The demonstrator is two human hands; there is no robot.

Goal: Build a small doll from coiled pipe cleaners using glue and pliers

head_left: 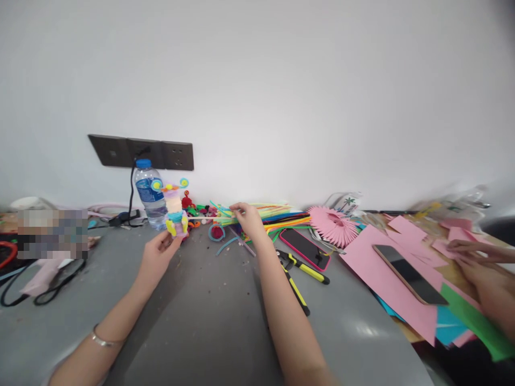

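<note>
My left hand (157, 253) is closed on the base of a small pipe-cleaner figure (176, 212) with stacked pastel coils, yellow feet and spiral tops, held upright above the grey table (209, 316). My right hand (247, 217) reaches forward and pinches a light-green pipe cleaner (225, 209) at the near end of a pile of coloured pipe cleaners (281, 214) lying along the wall. A small blue ring with a pink centre (216, 232) lies between my hands.
A water bottle (149, 194) stands behind the figure, below wall sockets (140, 151). Yellow-handled pliers (300, 273), a pink-cased phone (304, 247), a pink paper fan (333, 225) and pink sheets under a second phone (410, 273) lie right. Another person's hands (478, 262) work at the far right.
</note>
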